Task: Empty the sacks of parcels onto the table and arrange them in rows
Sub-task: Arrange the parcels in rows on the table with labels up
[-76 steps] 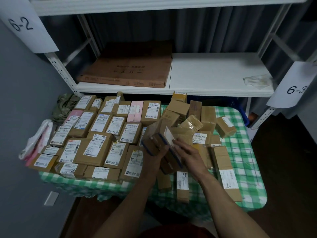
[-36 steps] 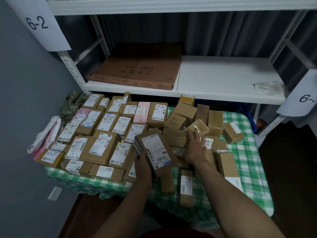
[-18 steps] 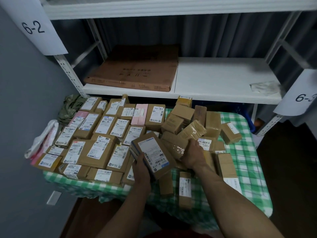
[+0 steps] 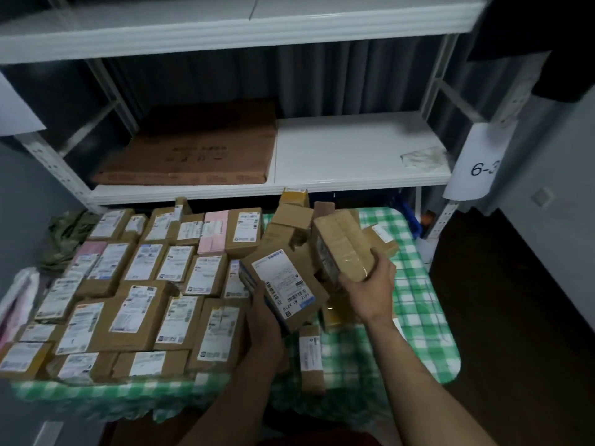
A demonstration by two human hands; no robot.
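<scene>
Cardboard, tape-wrapped parcel (image 4: 341, 249) raised over the loose pile (image 4: 286, 226), toward 1 o'clock on the table (image 4: 421, 317). Judgement: turn its label up, then seat it flush against the finished rows (image 4: 128, 284) at 9 o'clock. Right hand (image 4: 370, 284) clasps it, fingers curled; left hand (image 4: 264, 320) grips a labelled box (image 4: 283, 284) from below.

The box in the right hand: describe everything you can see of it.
The box is an oblong brown cardboard parcel, bound in glossy clear tape. A white label shows partly on its left side, too blurred to read. It is held above the loose pile, tilted, far end higher. The right hand grips its near end, fingers curled round the right edge.
</scene>
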